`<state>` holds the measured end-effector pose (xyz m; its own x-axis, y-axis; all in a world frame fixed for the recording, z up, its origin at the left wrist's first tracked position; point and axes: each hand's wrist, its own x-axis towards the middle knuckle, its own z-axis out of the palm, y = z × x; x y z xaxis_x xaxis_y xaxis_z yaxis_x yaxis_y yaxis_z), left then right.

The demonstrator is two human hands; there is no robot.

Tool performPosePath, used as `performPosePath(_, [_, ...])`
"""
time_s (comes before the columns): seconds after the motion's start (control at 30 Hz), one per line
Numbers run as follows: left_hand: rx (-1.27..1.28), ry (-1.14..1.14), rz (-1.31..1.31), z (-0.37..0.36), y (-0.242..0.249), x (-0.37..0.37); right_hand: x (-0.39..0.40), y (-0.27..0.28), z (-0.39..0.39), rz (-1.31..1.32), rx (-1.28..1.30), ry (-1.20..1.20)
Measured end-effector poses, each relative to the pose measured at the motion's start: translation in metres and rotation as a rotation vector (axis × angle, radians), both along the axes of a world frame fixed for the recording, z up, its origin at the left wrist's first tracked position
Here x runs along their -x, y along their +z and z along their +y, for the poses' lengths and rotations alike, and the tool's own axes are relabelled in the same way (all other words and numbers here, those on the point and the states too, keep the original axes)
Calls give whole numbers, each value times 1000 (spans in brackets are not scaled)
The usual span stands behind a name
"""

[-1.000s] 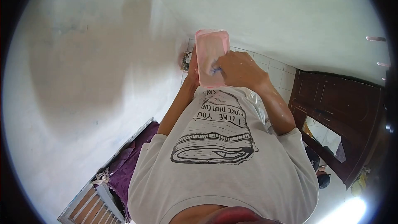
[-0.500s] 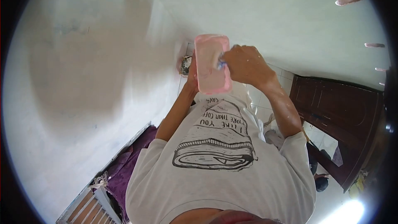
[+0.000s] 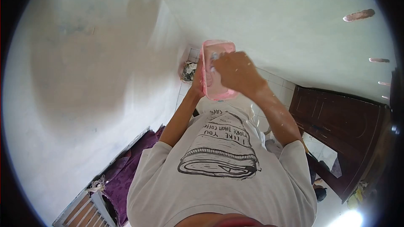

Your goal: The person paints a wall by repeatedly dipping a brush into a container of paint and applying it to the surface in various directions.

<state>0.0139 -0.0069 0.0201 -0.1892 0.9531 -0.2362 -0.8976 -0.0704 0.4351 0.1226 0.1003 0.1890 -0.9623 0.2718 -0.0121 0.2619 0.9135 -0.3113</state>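
Note:
A pink rectangular tub (image 3: 219,42) is held up in front of my chest, with pale pinkish paint-like stuff smeared inside it. My left hand (image 3: 198,85) grips the tub along its left side, and most of its fingers are hidden behind it. Over the tub's opening, my right hand (image 3: 236,70) is closed around a small tool with a blue-and-white part (image 3: 214,56). The tool's working end dips inside the tub and is blurred, so I cannot tell its exact kind. Pale specks dot my right hand and forearm.
The left wall (image 3: 84,84) carries a large greyish-brown patch. A container with whitish stuff (image 3: 189,72) stands on the tiled floor near the corner. Dark brown wooden furniture (image 3: 336,122) is at the right. Purple cloth (image 3: 128,159) and a slatted frame (image 3: 82,212) lie lower left.
My right hand has moved left from the tub's right rim to over its middle, taking the tool along. The tub has shifted slightly down and right and tilted.

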Motion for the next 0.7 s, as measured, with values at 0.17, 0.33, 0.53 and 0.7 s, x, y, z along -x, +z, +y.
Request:
performPosePath(0.17, [8, 116, 74, -1, -2, 16, -14, -11, -5, -71, 63, 7])
performPosePath(0.33, [51, 68, 3, 1, 12, 5, 8, -7, -2, -51, -34, -121])
performPosePath(0.53, [-20, 30, -50, -4, 8, 23, -20, -23, -3, -42, 198, -43])
performPosePath(0.7, [29, 16, 36, 4, 19, 8, -8, -18, 10, -59, 68, -222])
